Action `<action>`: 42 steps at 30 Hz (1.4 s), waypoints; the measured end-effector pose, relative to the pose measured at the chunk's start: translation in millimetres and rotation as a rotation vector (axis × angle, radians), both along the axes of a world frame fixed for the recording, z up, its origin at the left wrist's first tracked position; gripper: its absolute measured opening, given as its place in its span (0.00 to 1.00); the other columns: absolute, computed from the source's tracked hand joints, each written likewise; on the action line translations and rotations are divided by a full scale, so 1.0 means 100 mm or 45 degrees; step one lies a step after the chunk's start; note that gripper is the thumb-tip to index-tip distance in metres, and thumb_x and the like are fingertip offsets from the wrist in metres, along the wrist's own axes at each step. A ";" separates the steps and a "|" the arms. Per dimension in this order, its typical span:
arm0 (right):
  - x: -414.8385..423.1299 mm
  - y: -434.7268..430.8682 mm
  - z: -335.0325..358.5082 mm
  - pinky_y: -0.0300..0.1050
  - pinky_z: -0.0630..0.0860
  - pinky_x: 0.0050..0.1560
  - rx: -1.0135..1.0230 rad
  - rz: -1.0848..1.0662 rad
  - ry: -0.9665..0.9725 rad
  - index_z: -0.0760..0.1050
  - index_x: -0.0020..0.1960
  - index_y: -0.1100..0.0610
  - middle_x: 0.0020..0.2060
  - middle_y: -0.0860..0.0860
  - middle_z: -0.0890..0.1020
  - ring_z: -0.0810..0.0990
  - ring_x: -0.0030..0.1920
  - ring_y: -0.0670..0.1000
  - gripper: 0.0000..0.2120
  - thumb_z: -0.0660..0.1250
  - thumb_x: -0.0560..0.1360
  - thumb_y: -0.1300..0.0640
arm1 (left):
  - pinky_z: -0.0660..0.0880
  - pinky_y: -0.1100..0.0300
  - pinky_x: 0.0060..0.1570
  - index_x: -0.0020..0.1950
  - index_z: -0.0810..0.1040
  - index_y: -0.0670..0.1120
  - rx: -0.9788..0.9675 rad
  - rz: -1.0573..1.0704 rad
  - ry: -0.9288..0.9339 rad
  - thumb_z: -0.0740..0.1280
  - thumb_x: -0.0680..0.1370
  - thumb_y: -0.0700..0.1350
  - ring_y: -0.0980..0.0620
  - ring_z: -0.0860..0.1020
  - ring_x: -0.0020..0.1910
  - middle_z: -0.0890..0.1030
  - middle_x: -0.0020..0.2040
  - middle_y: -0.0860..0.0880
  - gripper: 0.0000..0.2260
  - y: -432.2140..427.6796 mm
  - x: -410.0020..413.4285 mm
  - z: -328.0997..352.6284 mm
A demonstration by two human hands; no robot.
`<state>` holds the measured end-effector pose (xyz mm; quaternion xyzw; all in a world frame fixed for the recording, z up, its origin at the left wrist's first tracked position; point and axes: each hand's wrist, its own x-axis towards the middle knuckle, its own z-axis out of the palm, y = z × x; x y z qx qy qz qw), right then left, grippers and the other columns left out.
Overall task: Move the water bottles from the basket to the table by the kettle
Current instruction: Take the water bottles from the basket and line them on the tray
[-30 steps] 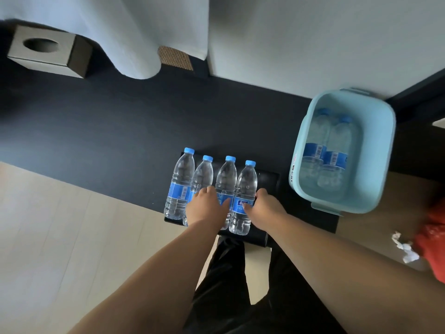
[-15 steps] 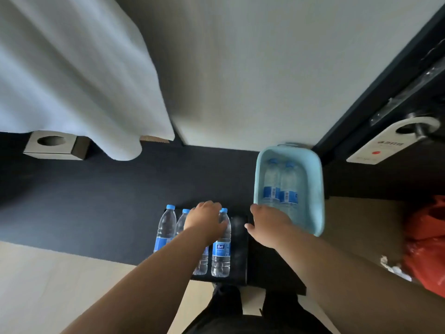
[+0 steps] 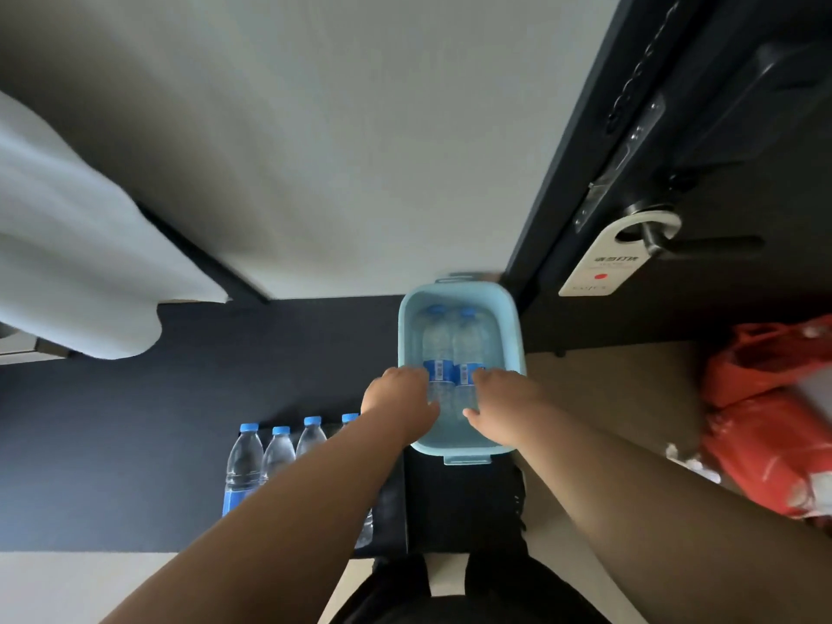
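A light blue basket [image 3: 514, 326] stands on the right end of the dark table [image 3: 135, 421]. Two water bottles with blue caps and blue labels lie side by side in it, caps pointing away from me. My left hand [image 3: 396, 396] curls over the lower half of the left bottle [image 3: 436, 340]. My right hand [image 3: 499, 398] curls over the lower half of the right bottle [image 3: 468, 342]. Both bottles still rest in the basket. Several more bottles [image 3: 245, 457] stand upright in a row on the table to the basket's left, partly hidden by my left forearm. No kettle is in view.
A white cloth [image 3: 90, 263] hangs over the table's far left. A dark door with a handle and a white hanging sign [image 3: 603, 263] is to the right of the basket. Red plastic bags [image 3: 765, 421] lie on the floor at the right.
Both hands have left the row of standing bottles and moved right into the basket, onto the two lying bottles. My view has tilted up and to the right.
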<state>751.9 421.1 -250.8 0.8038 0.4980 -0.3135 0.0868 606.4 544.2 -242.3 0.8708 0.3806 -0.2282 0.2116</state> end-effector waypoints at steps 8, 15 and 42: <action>0.22 0.18 -0.36 0.49 0.73 0.45 -0.041 -0.097 0.058 0.69 0.72 0.54 0.59 0.54 0.78 0.80 0.57 0.58 0.25 0.66 0.81 0.41 | 0.78 0.48 0.54 0.67 0.74 0.49 -0.088 0.006 0.084 0.64 0.79 0.55 0.46 0.77 0.60 0.77 0.61 0.49 0.18 -0.06 0.37 -0.45; 0.21 0.45 -0.72 0.48 0.79 0.44 -0.213 -0.428 0.118 0.75 0.61 0.55 0.55 0.55 0.82 0.84 0.53 0.59 0.17 0.72 0.73 0.56 | 0.77 0.49 0.49 0.68 0.71 0.44 -0.219 0.338 0.142 0.65 0.79 0.49 0.42 0.79 0.58 0.78 0.61 0.44 0.18 -0.07 0.61 -0.87; 0.23 0.59 -1.44 0.58 0.83 0.57 0.011 -1.711 0.728 0.71 0.69 0.57 0.56 0.59 0.82 0.84 0.52 0.61 0.33 0.80 0.69 0.49 | 0.67 0.59 0.30 0.53 0.66 0.44 -0.597 1.117 -0.033 0.69 0.77 0.55 0.49 0.72 0.34 0.72 0.41 0.47 0.18 0.16 0.80 -1.38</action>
